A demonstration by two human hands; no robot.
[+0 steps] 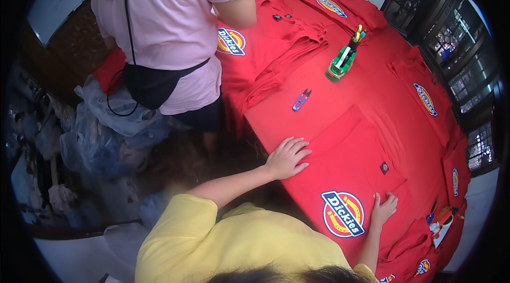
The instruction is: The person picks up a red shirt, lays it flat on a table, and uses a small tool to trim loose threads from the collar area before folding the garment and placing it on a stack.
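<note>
A red T-shirt (pixel 348 158) lies spread on the table in front of me, with a round printed emblem (pixel 343 214) on its front and a small dark label (pixel 384 167) near the collar. My left hand (pixel 288 158) rests on the shirt's left edge, fingers stretched out and apart. Across the garment, my right hand (pixel 384 208) touches its right part with the fingers loosely spread. Neither hand grips anything. Beyond my left hand are blue thread snips (pixel 302 100), lying on the red surface.
A green holder with pens (pixel 340 64) stands farther back. Other red shirts (pixel 289 30) are heaped at the far side and along the right. To the left, a person in a pink top (pixel 159 33) stands by the table, near clear plastic bags (pixel 106 129).
</note>
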